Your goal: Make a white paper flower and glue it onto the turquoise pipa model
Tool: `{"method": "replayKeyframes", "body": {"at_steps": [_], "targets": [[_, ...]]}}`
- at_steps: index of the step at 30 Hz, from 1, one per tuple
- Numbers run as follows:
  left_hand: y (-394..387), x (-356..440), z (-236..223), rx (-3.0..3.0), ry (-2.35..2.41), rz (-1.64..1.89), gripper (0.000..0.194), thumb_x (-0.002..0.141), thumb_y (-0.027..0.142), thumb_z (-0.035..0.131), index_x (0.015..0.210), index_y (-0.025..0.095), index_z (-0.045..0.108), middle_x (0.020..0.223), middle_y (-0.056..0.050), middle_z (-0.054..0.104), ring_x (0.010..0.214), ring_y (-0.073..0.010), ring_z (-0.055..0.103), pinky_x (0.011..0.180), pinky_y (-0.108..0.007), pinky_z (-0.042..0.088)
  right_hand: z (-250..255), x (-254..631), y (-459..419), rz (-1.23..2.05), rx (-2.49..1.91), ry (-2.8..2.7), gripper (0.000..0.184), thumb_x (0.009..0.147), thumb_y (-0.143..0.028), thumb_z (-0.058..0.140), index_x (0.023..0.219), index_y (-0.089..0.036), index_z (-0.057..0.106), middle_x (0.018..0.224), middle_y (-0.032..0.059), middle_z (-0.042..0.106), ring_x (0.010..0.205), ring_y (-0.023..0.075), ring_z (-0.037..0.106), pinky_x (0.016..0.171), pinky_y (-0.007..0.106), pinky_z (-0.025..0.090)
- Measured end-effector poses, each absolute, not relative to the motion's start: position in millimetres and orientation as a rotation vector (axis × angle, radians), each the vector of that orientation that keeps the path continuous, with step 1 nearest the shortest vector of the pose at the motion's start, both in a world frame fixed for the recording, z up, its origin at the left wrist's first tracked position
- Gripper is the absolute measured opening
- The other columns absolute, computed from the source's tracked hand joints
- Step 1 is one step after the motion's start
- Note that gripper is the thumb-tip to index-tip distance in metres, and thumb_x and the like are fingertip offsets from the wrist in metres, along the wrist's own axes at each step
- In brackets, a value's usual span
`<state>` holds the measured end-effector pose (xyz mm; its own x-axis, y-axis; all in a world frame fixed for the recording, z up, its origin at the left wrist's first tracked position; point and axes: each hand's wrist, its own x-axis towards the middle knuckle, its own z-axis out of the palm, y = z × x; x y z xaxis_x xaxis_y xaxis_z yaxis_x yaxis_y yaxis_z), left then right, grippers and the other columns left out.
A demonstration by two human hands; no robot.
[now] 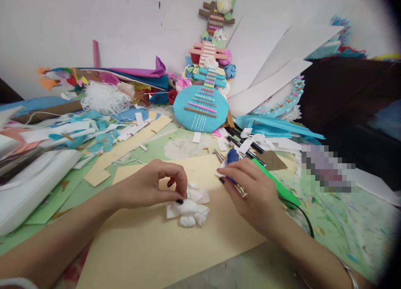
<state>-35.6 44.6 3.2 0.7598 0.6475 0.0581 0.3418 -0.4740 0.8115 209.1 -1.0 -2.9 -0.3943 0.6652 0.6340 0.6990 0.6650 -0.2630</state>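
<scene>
A small flower of crumpled white paper lies on a pale yellow card sheet. My left hand is closed in a pinch at the flower's upper left, thumb and fingertips against its petals. To the right, just over the card, my right hand is closed with fingers pressed together. A bit of white shows at its fingertips, with blue and gold near the fingers; what it holds is mostly hidden. Right behind this hand lies a green glue gun with a blue nozzle, partly covered by the hand.
A blue paper lute leans at the back wall. White string and paper scraps pile up on the left, beside a white roll. Black markers and scissors tips lie behind my right hand. A black cord curves at right.
</scene>
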Motion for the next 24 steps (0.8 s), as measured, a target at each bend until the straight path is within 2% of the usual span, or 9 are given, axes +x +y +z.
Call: {"method": "replayKeyframes", "body": {"at_steps": [6, 13, 14, 16, 18, 21, 24], "targets": [[41, -29, -1, 2.123, 0.748, 0.476, 0.005, 0.079, 0.020, 0.062, 0.076, 0.016, 0.062, 0.076, -0.001, 0.067, 0.069, -0.0108, 0.056, 0.065, -0.024, 0.043, 11, 229, 10, -0.192, -1.324, -1.905, 0.018, 0.083, -0.013, 0.050, 0.092, -0.019, 0.063, 0.088, 0.0073, 0.065, 0.085, 0.0213, 0.057, 0.076, 0.035, 0.046], [45, -34, 0, 2.089, 0.768, 0.544, 0.011, 0.078, 0.026, 0.065, 0.077, 0.016, 0.062, 0.078, -0.003, 0.066, 0.071, -0.0125, 0.057, 0.065, -0.025, 0.042, 23, 250, 18, -0.253, -1.652, -1.815, 0.013, 0.081, -0.023, 0.051, 0.090, -0.019, 0.059, 0.090, 0.0078, 0.064, 0.084, 0.0240, 0.057, 0.072, 0.036, 0.042], [47, -37, 2, 2.086, 0.760, 0.555, 0.012, 0.077, 0.027, 0.067, 0.077, 0.016, 0.062, 0.078, -0.003, 0.066, 0.072, -0.0130, 0.056, 0.065, -0.026, 0.042, 24, 256, 20, -0.219, -1.718, -1.830, 0.016, 0.081, -0.029, 0.053, 0.092, -0.018, 0.058, 0.091, 0.0089, 0.064, 0.086, 0.0250, 0.057, 0.072, 0.036, 0.042], [51, -42, 5, 2.101, 0.733, 0.528, 0.015, 0.073, 0.027, 0.071, 0.076, 0.016, 0.062, 0.079, -0.004, 0.065, 0.074, -0.0139, 0.056, 0.067, -0.026, 0.042, 22, 268, 23, -0.074, -1.828, -1.907, 0.036, 0.078, -0.044, 0.057, 0.100, -0.016, 0.055, 0.098, 0.0116, 0.062, 0.089, 0.0268, 0.057, 0.069, 0.035, 0.043], [54, -45, 7, 2.132, 0.699, 0.438, 0.016, 0.072, 0.029, 0.072, 0.076, 0.016, 0.062, 0.078, -0.004, 0.064, 0.074, -0.0145, 0.055, 0.067, -0.027, 0.042, 16, 279, 25, 0.096, -1.899, -2.023, 0.054, 0.068, -0.055, 0.064, 0.103, -0.015, 0.053, 0.101, 0.0131, 0.060, 0.089, 0.0273, 0.058, 0.066, 0.034, 0.044], [56, -48, 6, 2.154, 0.668, 0.315, 0.016, 0.073, 0.030, 0.070, 0.076, 0.016, 0.064, 0.079, -0.005, 0.064, 0.074, -0.0149, 0.055, 0.067, -0.027, 0.043, 7, 285, 26, 0.149, -1.972, -2.177, 0.057, 0.059, -0.051, 0.072, 0.101, -0.016, 0.055, 0.101, 0.0123, 0.059, 0.088, 0.0277, 0.057, 0.064, 0.032, 0.044], [56, -46, 4, 2.151, 0.645, 0.278, 0.013, 0.076, 0.028, 0.068, 0.077, 0.015, 0.065, 0.080, -0.006, 0.065, 0.076, -0.0150, 0.056, 0.068, -0.026, 0.044, 3, 282, 27, 0.114, -1.973, -2.282, 0.039, 0.062, -0.040, 0.072, 0.091, -0.018, 0.058, 0.093, 0.0094, 0.060, 0.080, 0.0244, 0.057, 0.059, 0.029, 0.041]]}}
